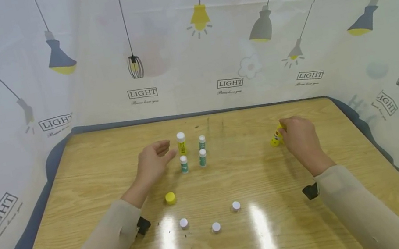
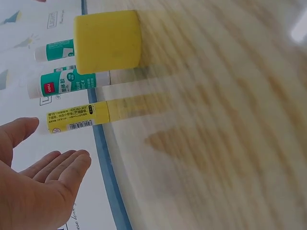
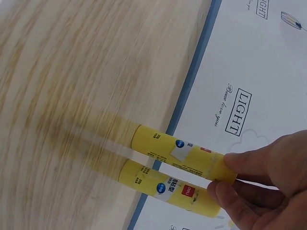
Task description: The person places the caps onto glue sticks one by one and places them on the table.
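"So, head view first. Left hand (image 1: 151, 162)?"

"Just left of a white-topped yellow glue stick (image 1: 182, 146). Fingers loosely extended, thumb apart, nothing held. Three teal glue sticks (image 1: 184, 166) stand upright close by: one in front of the yellow stick, two to its right."

"Right hand (image 1: 301, 137)?"

"Well apart, at the right side of the bench (image 1: 244, 174), fingers curled on two yellow tubes (image 1: 276, 139), which lean."

"Loose pieces?"

"Yellow cap (image 1: 170, 199) and three small white caps (image 1: 216, 227), nearer the wearer. Patterned cloth (image 1: 186, 95) hangs behind."

"Left wrist view?"

"Yellow cap large in the foreground, partly covering the teal sticks. Yellow stick upright on the bench, barcode showing. Hand beside it, fingers straight, thumb tip near the white top; contact there, cannot tell."

"Right wrist view?"

"Both yellow tubes side by side, labels showing. Thumb and fingers pinch at their upper ends; how the grip divides between the two is unclear. Whether the lower ends touch the bench, cannot tell."
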`<state>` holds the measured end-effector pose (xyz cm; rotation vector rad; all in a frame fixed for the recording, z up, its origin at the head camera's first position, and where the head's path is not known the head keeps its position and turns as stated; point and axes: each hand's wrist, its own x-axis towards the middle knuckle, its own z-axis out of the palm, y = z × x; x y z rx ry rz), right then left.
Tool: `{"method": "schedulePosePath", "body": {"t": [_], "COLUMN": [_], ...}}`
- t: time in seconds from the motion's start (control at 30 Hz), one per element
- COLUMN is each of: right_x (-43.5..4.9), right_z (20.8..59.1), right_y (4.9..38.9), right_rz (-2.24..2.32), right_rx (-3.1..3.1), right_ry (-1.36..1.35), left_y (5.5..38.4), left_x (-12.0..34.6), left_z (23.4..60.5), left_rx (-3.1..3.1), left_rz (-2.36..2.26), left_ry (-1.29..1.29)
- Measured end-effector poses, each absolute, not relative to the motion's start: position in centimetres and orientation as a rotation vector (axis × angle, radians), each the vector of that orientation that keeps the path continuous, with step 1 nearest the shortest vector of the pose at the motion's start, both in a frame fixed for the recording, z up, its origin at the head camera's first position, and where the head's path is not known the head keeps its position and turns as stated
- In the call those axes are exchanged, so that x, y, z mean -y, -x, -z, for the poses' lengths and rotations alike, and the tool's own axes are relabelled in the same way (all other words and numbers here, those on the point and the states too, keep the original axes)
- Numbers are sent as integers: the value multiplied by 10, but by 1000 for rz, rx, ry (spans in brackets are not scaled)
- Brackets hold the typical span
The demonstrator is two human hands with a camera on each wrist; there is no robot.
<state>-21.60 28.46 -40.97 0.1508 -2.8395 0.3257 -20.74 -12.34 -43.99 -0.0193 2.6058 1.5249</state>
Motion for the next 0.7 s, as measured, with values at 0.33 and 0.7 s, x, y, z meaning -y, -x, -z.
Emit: {"method": "schedulePosePath", "body": {"t": [0.33,0.7], "right_x": [-285,-287], "right_z": [410,409], "right_y": [215,209], "right_rz": [-337,-450], "right_rx": [2849,2820], "right_ry": [-126,-71], "left_y": [219,228], "left_x": [122,117], "left_z": [445,450], "left_rx": [-2540,-2513], "left_rz": [-1553,-1572], "left_ry": [63,41]}}
